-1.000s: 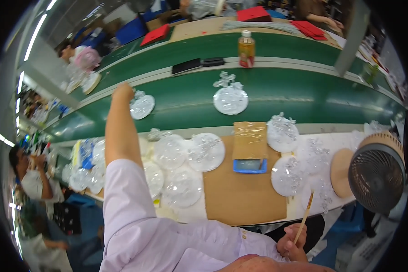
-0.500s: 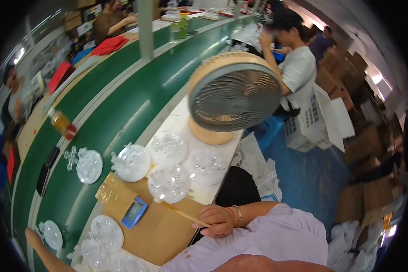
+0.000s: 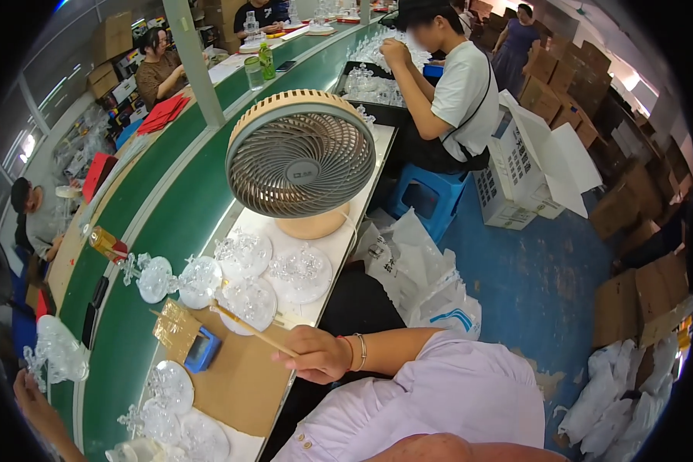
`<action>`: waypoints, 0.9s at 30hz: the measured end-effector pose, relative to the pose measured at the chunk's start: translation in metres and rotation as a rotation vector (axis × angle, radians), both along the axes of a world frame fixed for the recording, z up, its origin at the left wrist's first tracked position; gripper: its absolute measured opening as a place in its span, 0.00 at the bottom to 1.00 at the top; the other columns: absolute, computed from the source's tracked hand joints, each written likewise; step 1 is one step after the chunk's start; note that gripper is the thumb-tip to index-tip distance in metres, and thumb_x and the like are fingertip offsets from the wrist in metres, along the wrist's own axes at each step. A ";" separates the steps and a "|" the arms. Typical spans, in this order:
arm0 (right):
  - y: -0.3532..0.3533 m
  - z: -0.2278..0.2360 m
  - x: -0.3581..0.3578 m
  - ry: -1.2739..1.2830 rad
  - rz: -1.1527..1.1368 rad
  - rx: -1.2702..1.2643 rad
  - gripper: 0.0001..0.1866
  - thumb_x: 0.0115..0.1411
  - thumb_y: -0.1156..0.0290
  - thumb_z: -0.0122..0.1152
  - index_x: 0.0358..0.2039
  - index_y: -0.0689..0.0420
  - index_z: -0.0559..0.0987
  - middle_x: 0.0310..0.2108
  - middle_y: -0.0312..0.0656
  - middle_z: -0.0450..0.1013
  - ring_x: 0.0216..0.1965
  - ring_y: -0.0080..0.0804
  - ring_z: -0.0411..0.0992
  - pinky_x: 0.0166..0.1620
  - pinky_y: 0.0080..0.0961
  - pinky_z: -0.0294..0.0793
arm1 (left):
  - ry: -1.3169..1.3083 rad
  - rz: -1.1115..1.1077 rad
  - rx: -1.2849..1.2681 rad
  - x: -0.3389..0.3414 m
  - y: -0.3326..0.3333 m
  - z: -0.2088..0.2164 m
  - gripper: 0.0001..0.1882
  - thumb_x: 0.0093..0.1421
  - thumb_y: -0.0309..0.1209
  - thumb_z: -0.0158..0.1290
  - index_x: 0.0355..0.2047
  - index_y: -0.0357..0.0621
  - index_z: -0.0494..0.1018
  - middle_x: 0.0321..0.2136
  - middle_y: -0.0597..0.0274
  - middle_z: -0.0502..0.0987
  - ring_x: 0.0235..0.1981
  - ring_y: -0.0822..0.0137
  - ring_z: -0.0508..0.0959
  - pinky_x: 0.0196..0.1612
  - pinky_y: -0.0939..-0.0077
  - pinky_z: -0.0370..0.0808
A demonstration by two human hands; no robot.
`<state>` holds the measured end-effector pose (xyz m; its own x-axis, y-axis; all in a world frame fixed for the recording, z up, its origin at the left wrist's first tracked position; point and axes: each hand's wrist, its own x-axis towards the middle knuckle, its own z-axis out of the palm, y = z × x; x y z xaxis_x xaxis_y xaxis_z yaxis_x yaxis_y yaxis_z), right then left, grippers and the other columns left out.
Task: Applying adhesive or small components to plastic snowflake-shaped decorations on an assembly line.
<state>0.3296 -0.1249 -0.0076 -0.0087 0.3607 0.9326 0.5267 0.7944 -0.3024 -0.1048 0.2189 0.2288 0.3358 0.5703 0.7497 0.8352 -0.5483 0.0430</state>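
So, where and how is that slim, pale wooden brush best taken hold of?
The brush is likely best pinched near its rear end, from the near side, where the right grip holds it: the shaft is thin and straight, its tip pointing away.

Head-worn fisheye, near right hand (image 3: 316, 354), facing down along green belt (image 3: 186, 219)

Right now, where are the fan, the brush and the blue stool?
Fan (image 3: 302, 171), head view: middle of its grille.
Brush (image 3: 254, 329), head view: on its handle.
Blue stool (image 3: 430, 185), head view: upper part.
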 end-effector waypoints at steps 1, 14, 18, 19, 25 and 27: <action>-0.001 0.003 0.000 0.019 0.008 0.037 0.18 0.60 0.79 0.52 0.52 0.58 0.68 0.49 0.49 0.71 0.39 0.45 0.70 0.42 0.38 0.69 | -0.044 -0.042 -0.114 0.012 -0.039 0.015 0.13 0.67 0.27 0.45 0.50 0.35 0.69 0.46 0.51 0.74 0.47 0.59 0.75 0.49 0.71 0.72; -0.033 0.018 -0.015 0.103 -0.061 0.031 0.21 0.60 0.80 0.52 0.54 0.58 0.67 0.43 0.46 0.70 0.35 0.41 0.69 0.39 0.35 0.69 | -0.049 -0.383 -0.484 0.153 -0.235 -0.149 0.14 0.53 0.15 0.53 0.41 0.37 0.72 0.33 0.54 0.73 0.30 0.59 0.75 0.34 0.70 0.73; -0.050 0.024 -0.013 0.051 -0.078 0.025 0.20 0.60 0.78 0.53 0.54 0.58 0.68 0.40 0.45 0.69 0.34 0.44 0.67 0.39 0.37 0.67 | 0.014 -0.378 -0.400 0.167 -0.228 -0.181 0.14 0.54 0.16 0.53 0.42 0.38 0.73 0.34 0.52 0.73 0.31 0.54 0.76 0.34 0.66 0.73; -0.054 0.027 -0.014 0.042 -0.076 0.024 0.19 0.60 0.78 0.53 0.53 0.58 0.69 0.40 0.45 0.69 0.34 0.44 0.67 0.39 0.37 0.67 | 0.049 -0.377 -0.348 0.165 -0.224 -0.188 0.15 0.54 0.16 0.53 0.43 0.38 0.72 0.34 0.52 0.73 0.31 0.55 0.76 0.34 0.65 0.73; -0.057 0.023 -0.014 0.009 -0.072 -0.035 0.14 0.63 0.72 0.53 0.49 0.59 0.73 0.40 0.47 0.72 0.33 0.44 0.71 0.37 0.35 0.71 | -0.292 -0.240 -0.509 0.150 -0.226 -0.226 0.24 0.55 0.20 0.56 0.54 0.37 0.67 0.44 0.50 0.75 0.40 0.59 0.76 0.43 0.67 0.74; -0.054 0.025 -0.007 -0.002 -0.128 -0.076 0.12 0.65 0.68 0.52 0.45 0.59 0.76 0.36 0.44 0.75 0.31 0.43 0.72 0.35 0.35 0.72 | -0.322 -0.174 -0.536 0.141 -0.231 -0.247 0.29 0.54 0.21 0.57 0.57 0.36 0.65 0.50 0.48 0.72 0.46 0.56 0.75 0.51 0.65 0.71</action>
